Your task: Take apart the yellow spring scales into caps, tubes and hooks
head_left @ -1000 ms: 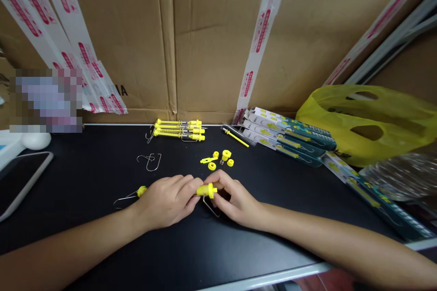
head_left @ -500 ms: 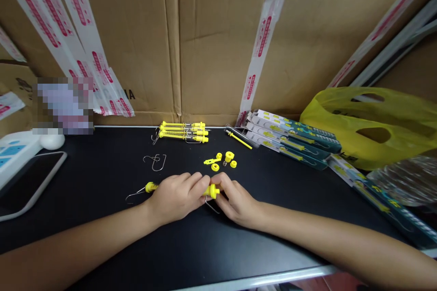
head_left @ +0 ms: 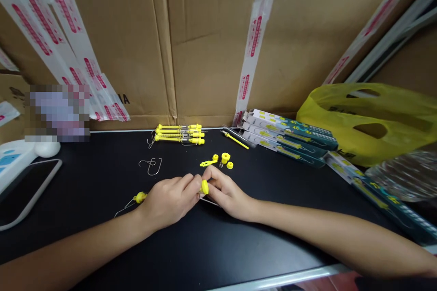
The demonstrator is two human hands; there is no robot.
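Note:
My left hand (head_left: 174, 198) is wrapped round a slim yellow hook tool (head_left: 139, 197), whose middle it hides. Thin wire hooks stick out of the tool's left end. At the other end, a round yellow part (head_left: 205, 187) shows between both hands. My right hand (head_left: 232, 193) curls its thumb and fingers closely about that end, with a bent wire beneath; its exact grip is partly hidden. Just beyond the fingers lie small loose parts: a flat yellow strip (head_left: 208, 163), a larger yellow cap (head_left: 225, 158) and small yellow caps (head_left: 230, 165).
Several similar yellow hook tools (head_left: 179, 132) lie at the back. Loose wire hooks (head_left: 154, 166) sit left of centre. Printed boxes (head_left: 290, 138), a yellow bag (head_left: 368, 118) and a clear plastic bundle (head_left: 403, 175) crowd the right. A phone (head_left: 27, 193) and power strip (head_left: 13, 157) lie left.
My right hand has closed in round the tool's right end, covering more of it. The yellow ring seen on the table before no longer shows. The whole view has shifted slightly.

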